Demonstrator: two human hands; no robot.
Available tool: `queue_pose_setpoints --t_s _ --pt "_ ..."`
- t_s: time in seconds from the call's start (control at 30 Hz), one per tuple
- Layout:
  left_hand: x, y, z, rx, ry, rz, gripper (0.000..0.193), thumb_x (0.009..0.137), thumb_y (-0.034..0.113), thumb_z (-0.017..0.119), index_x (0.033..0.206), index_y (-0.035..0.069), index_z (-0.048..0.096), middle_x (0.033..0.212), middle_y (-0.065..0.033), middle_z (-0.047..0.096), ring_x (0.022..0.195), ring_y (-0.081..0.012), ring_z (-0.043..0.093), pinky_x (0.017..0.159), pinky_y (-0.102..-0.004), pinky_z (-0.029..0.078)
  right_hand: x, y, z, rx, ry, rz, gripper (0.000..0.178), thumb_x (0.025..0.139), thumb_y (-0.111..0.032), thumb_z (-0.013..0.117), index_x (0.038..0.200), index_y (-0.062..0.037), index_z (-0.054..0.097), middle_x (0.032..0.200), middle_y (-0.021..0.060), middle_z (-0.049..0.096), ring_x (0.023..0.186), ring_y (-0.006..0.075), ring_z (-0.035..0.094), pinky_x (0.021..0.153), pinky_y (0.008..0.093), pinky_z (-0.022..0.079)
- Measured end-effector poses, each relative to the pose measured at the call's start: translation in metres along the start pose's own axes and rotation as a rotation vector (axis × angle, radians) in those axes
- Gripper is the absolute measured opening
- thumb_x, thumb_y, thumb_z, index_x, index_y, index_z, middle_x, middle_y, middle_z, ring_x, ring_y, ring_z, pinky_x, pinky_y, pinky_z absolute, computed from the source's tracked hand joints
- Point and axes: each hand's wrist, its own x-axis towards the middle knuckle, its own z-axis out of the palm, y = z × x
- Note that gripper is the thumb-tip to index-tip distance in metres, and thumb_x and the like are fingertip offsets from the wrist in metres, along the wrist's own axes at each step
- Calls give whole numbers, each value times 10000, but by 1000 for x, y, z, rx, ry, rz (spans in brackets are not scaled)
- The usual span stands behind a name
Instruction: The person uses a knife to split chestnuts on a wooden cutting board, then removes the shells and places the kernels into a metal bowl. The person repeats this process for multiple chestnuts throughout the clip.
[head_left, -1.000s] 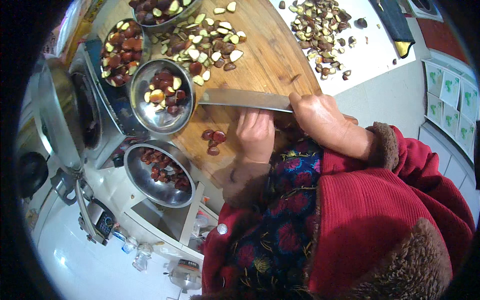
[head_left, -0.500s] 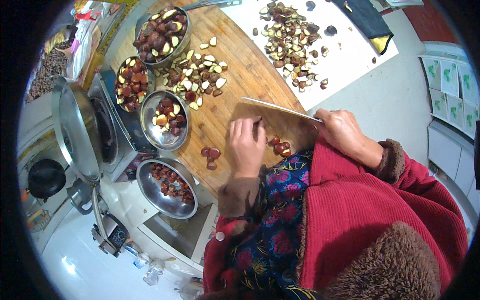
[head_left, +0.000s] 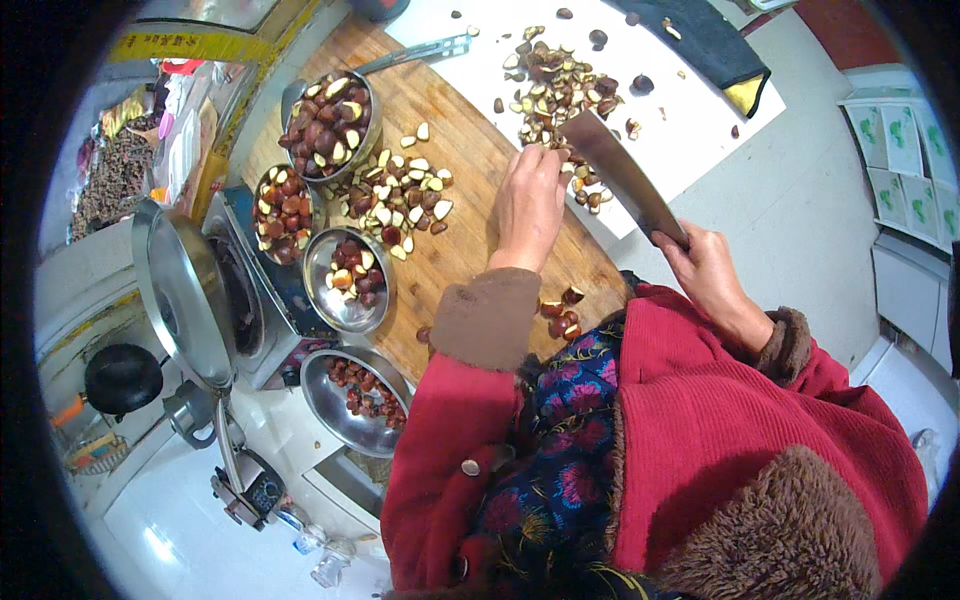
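Note:
My right hand (head_left: 707,273) grips the handle of a cleaver (head_left: 625,178), its broad blade raised and tilted above the board's right edge. Near the blade's tip is my left hand (head_left: 533,205), fingers bent together at the edge of the wooden cutting board (head_left: 470,285). A small brown bit shows at its fingertips, too hidden to name. Beyond them, a heap of chestnut scraps (head_left: 560,95) lies on a white surface. Several whole and cut chestnuts (head_left: 562,318) lie on the board close to my body. Pale-faced cut chestnut pieces (head_left: 405,195) are piled farther left.
Along the board's left stand a metal bowl of chestnuts (head_left: 372,125), a second full bowl (head_left: 283,215) and a smaller part-filled bowl (head_left: 385,305). Lower down is a wide basin (head_left: 325,400) holding small chestnuts. A large pan (head_left: 180,290) leans beside the stove.
My left hand has moved away from me and to the right, toward the scrap heap. The cleaver has turned, its blade now pointing up and away with its flat side showing.

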Motion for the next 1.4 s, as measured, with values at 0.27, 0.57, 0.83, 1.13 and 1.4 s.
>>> queue_pose_setpoints --t_s 0.27,0.57,0.83,1.13,1.4 --pt "0 -3 2 -149 -38 -92 155 801 61 727 943 41 668 935 -112 645 924 -320 618 808 -415 494 1 18 5 81 43 37 213 952 -167 618 953 43 658 594 240 519 468 286 530 514 425 421" --pt "-61 -66 -67 254 266 -144 221 833 -29 650 1038 48 680 1040 -113 639 986 -328 601 846 -416 500 8 2 17 -41 -140 -143 197 944 -165 617 883 21 598 644 262 547 612 454 585 552 475 446" --pt "-162 -37 -111 57 584 -582 216 907 9 654 1110 35 722 1035 -105 684 839 -175 666 683 -293 544 6 -12 20 -219 -259 -244 187 947 -162 612 872 9 591 652 270 563 637 461 604 548 484 457" --pt "-234 -18 -107 400 249 -601 415 776 150 795 1180 139 700 1161 -47 629 1123 -303 523 978 -414 427 12 -26 24 -243 -282 -236 187 946 -153 616 894 26 609 641 272 563 601 461 590 532 478 455" --pt "-194 -19 -92 351 185 -514 371 778 98 786 1134 116 687 1109 -74 624 1016 -285 596 910 -405 472 13 -17 26 -209 -263 -209 217 945 -175 618 909 39 612 631 264 574 617 447 618 567 475 468"
